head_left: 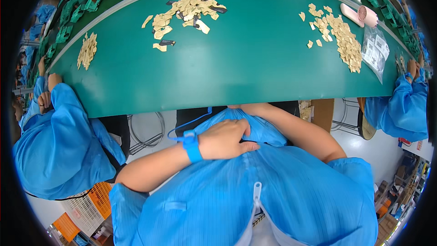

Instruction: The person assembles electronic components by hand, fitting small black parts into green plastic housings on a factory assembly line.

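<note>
My left hand (226, 139) lies against the front of my blue smock (268, 168), its fingers bent and the thumb beside the zip line, closed on the cloth. A blue wrist strap (191, 146) circles that wrist, with a thin blue cord running up toward the table edge. My right hand (248, 108) reaches in from the right to the smock's lower part, just by the near table edge. Its fingers are mostly hidden by the cloth and the edge. The smock is drawn out in folds between the two hands.
On the green table (218, 73) lie a pile of cream pieces with black strips (189, 11), a small cream pile (87, 51) and a larger one (346, 43). A pink handheld fan (364, 16) and a clear bag (375, 52) lie at right. Co-workers sit on both sides.
</note>
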The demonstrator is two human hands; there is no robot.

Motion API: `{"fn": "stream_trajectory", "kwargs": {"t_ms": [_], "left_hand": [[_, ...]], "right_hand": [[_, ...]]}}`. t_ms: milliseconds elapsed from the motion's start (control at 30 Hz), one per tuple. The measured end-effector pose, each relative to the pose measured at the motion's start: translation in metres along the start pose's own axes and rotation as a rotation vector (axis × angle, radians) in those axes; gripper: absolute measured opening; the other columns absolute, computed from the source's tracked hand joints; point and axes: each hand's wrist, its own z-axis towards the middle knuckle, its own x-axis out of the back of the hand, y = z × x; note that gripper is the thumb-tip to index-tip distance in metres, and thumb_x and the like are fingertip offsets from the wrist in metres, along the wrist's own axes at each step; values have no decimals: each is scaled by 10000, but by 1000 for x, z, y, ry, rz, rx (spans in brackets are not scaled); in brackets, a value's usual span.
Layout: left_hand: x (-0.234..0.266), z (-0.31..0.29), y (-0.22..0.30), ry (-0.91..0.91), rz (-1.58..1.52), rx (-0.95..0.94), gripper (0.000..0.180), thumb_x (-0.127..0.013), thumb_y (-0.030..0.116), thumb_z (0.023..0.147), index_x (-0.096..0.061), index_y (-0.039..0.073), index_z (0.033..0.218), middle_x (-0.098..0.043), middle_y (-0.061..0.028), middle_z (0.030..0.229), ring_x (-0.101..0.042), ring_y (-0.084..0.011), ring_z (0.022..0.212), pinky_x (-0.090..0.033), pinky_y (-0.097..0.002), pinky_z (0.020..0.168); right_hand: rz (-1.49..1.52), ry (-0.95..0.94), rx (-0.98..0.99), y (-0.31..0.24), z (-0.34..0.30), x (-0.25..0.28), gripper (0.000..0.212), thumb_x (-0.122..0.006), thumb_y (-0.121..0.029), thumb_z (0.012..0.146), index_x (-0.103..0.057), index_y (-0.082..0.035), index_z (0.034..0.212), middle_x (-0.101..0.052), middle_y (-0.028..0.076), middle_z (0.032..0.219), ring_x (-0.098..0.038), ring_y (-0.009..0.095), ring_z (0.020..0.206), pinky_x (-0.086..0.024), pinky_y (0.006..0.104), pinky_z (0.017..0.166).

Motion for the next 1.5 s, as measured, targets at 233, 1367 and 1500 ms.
{"fn": "stream_trajectory", "kwargs": {"t_ms": [233,1367,1500], "left_hand": [[2,-8,0,-79,10,-174,300,-631,313,876,-573,25,939,-588,-160,870,-582,-330,817,-462,-413,715],[191,56,-19,941,565,-189,19,-586,6,840,-600,-2,851,-602,-159,858,-594,-368,798,-490,-433,699],[191,56,-12,1073,594,-123,56,-617,7,803,-564,-2,820,-605,-152,790,-589,-353,732,-474,-447,661]], "right_hand": [[-40,68,145,27,6,0,150,-717,-164,795,-669,-56,888,-661,81,805,-605,183,730,-498,373,671],[-581,700,764,-122,-26,172,255,-664,-150,844,-590,-62,1072,-575,112,1148,-550,306,1077,-463,399,912],[-468,512,810,-151,2,145,261,-661,-138,837,-589,-51,1072,-596,104,1091,-563,290,1046,-472,390,884]]}}
